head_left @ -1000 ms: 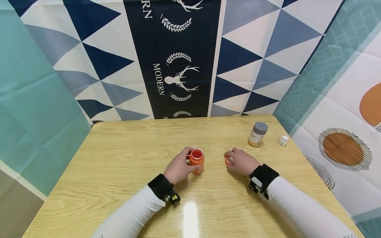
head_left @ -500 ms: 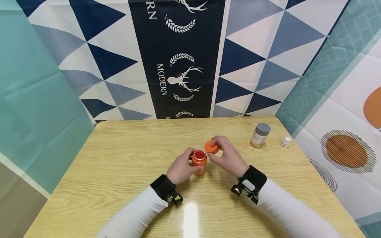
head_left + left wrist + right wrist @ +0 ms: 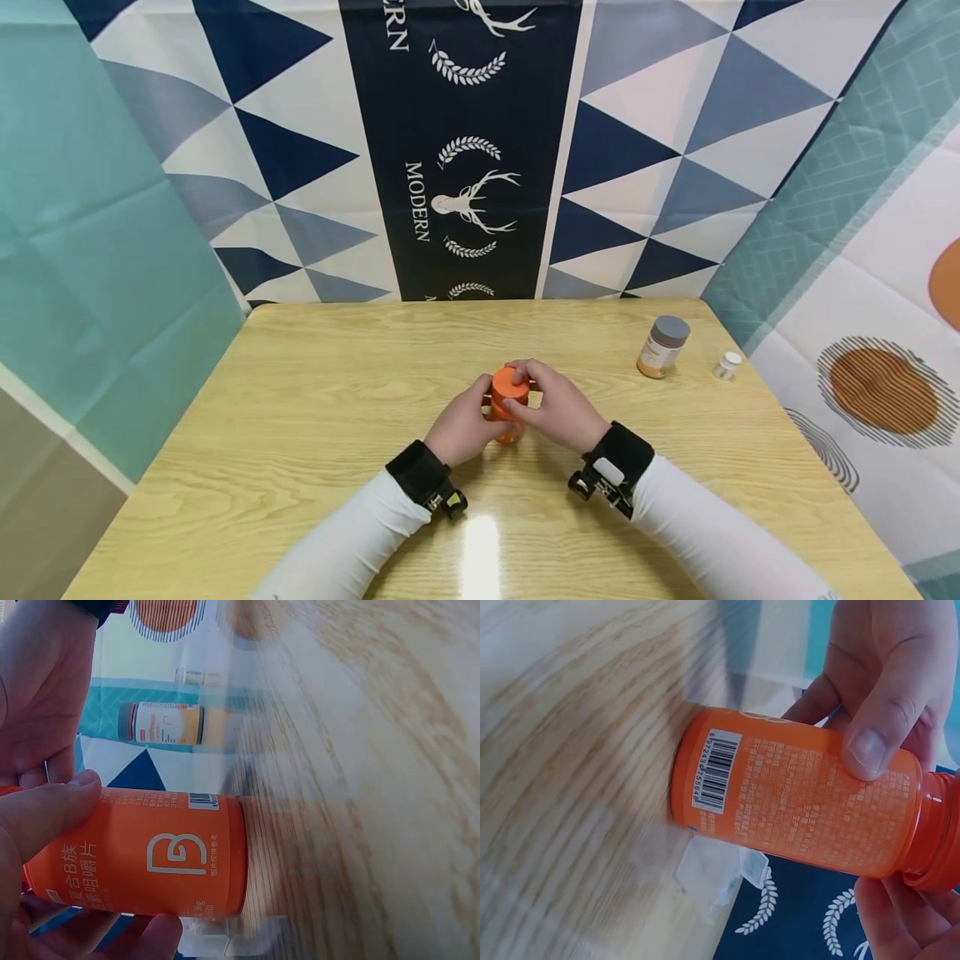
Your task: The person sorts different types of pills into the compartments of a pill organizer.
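An orange bottle (image 3: 508, 433) with white print stands upright on the wooden table. My left hand (image 3: 457, 427) grips its body from the left, the thumb across the near side. On the bottle's mouth sits an orange lid (image 3: 507, 382). My right hand (image 3: 562, 408) holds this lid by its rim, fingers at the far side and thumb at the near side. In the left wrist view, the bottle's label (image 3: 176, 851) faces the camera. A barcode (image 3: 717, 771) shows in the right wrist view, where the lid (image 3: 946, 851) is cut off by the frame edge.
A grey-capped jar (image 3: 663, 346) and a small white-capped bottle (image 3: 727, 365) stand at the back right of the table (image 3: 337, 392). A small clear plastic piece (image 3: 709, 866) lies close behind the orange bottle. Patterned cloth walls (image 3: 480, 167) enclose the table.
My right hand has carried the orange lid leftward from the table and set it over the bottle's open mouth. My left hand has kept its grip on the bottle.
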Demonstrator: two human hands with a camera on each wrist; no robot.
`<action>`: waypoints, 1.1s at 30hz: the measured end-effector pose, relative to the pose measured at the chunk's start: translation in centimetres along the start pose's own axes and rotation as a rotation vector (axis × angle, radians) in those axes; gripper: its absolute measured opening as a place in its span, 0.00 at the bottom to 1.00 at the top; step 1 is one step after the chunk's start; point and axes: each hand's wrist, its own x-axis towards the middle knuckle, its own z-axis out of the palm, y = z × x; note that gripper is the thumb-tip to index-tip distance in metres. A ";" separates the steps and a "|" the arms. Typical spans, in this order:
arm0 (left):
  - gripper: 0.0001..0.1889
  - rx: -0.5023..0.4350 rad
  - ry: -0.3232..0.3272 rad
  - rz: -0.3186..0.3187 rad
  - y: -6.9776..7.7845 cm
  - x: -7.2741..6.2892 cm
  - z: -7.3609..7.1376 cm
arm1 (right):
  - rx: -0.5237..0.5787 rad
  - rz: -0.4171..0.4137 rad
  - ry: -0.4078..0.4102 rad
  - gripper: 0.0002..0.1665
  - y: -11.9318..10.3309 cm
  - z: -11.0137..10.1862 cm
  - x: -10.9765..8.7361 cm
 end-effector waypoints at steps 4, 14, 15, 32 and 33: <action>0.26 -0.009 0.000 0.016 -0.1 0.1 0.0 | -0.058 -0.036 -0.013 0.21 0.0 0.0 -0.2; 0.25 -0.022 -0.004 0.019 0.1 0.0 0.0 | -0.095 -0.028 0.013 0.19 0.0 0.5 -0.5; 0.25 -0.025 -0.003 0.017 0.1 -0.1 0.0 | -0.098 -0.024 0.020 0.18 -0.1 0.6 -0.5; 0.25 -0.011 -0.014 0.009 0.0 0.3 -0.2 | -0.209 0.043 -0.064 0.30 -0.9 0.0 0.4; 0.25 -0.007 -0.016 0.009 0.0 0.3 -0.2 | -0.204 0.023 -0.102 0.33 -0.9 -0.4 0.4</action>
